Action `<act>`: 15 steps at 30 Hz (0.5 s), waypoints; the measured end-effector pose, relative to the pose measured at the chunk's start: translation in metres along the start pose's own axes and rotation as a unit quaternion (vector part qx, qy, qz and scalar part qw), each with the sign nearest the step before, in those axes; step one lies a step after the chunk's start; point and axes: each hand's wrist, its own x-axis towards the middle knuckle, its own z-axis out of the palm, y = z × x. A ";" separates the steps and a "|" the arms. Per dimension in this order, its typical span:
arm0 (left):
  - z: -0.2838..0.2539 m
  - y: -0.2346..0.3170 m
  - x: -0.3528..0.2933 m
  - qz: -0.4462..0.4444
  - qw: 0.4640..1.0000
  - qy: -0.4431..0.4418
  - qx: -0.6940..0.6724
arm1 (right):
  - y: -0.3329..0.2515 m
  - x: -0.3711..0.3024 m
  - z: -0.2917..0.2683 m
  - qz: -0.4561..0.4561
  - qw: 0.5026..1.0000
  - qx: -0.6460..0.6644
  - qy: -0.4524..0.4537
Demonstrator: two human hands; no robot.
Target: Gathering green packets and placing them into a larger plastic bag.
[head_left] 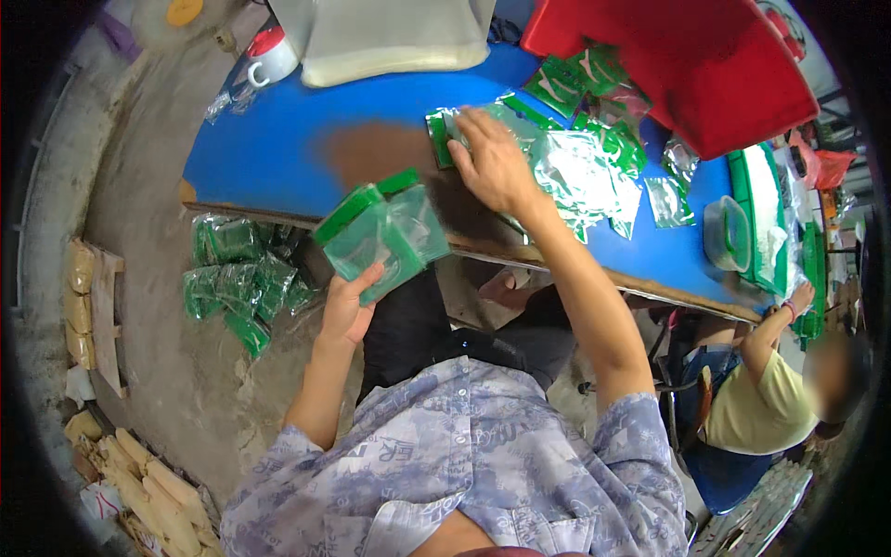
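My left hand [349,308] is closed on a small stack of clear plastic packets with green top bands [388,234], held over my lap just off the table's front edge. Reaching across the blue table [269,139], my right hand [497,167] rests on a green-edged packet [440,139]. Its fingers are stretched forward and the thumb stands apart. Right beside that hand, a loose pile of shiny green-and-clear packets [585,172] spreads over the tabletop. What lies under the right palm is hidden.
A red bin [687,74] tips toward the pile. A stack of clear bags [394,60] and a white mug [272,60] stand at the back. Bundled green packets [243,278] lie on the floor. Right: a clear tub [727,234], a green tray [754,204] and a seated person [756,399].
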 end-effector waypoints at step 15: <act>-0.006 -0.011 0.006 0.044 0.995 0.010 -0.093 | -0.051 -0.033 0.005 0.005 1.000 -0.020 0.009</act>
